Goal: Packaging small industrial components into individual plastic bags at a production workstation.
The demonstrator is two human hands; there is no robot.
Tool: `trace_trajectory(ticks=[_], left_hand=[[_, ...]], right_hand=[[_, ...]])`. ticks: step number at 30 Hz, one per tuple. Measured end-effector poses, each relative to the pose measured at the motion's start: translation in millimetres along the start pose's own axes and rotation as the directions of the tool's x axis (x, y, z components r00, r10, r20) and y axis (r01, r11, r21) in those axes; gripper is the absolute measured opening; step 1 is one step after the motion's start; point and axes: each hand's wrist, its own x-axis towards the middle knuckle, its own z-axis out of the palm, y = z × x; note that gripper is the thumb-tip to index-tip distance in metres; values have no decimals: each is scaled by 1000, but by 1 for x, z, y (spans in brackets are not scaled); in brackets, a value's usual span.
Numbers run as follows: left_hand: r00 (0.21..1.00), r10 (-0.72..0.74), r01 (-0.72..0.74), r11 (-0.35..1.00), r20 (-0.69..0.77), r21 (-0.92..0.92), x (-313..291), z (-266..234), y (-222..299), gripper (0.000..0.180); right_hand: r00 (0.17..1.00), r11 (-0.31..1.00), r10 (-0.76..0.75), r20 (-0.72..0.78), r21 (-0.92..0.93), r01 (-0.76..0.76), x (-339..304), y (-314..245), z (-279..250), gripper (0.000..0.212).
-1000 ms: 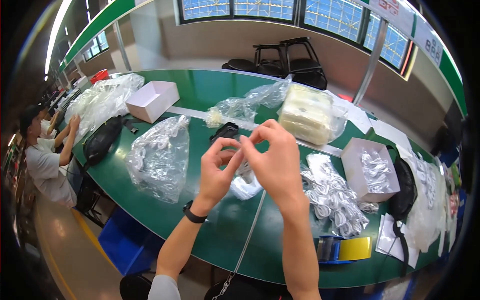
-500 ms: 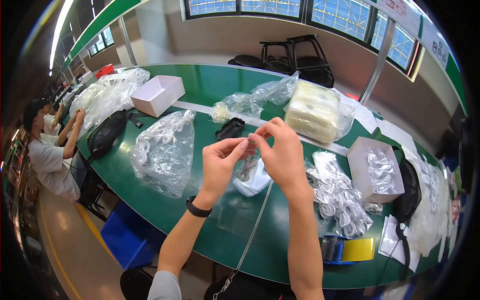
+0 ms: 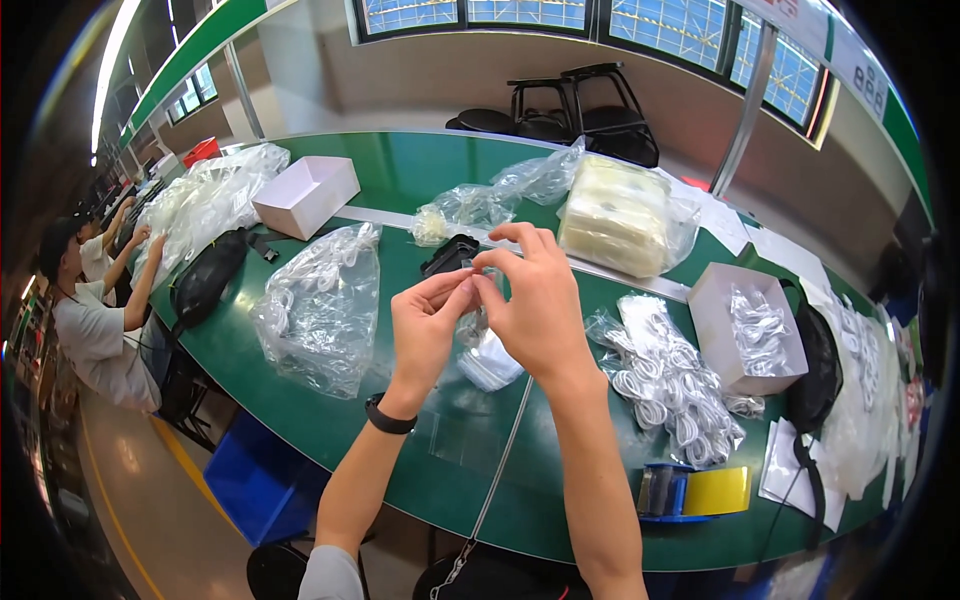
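A small item [image 3: 471,269], too hidden to identify, sits in the tight fingertip pinch of your left hand [image 3: 425,325] and right hand [image 3: 532,305], clear plastic packaging [image 3: 490,364] at six o'clock; work looks unfinished, coiled white cables [image 3: 672,385] heaped at four, others in a white carton [image 3: 713,332] at three.

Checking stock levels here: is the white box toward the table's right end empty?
No, the white box visibly holds a pile of white cables.

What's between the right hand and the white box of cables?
A pile of coiled white cables on the green table, in the head view.
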Motion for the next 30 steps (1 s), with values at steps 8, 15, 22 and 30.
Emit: trace_trajectory(ticks=[8,15,22,30], left_hand=[[973,227,-212,846,28,489,-9,5,7,18],[961,276,-253,835,25,489,-9,5,8,14],[967,252,-237,848,33,474,-12,8,7,13],[940,328,-316,724,97,613,-16,13,9,14]], right_hand=[[990,988,-141,2,-64,141,0,6,2,8],[990,989,-137,-20,-54,136,0,-2,7,5],[996,995,-87,20,-46,88,-1,-3,-2,5],[998,985,-59,36,-160,64,-6,-6,-12,6]])
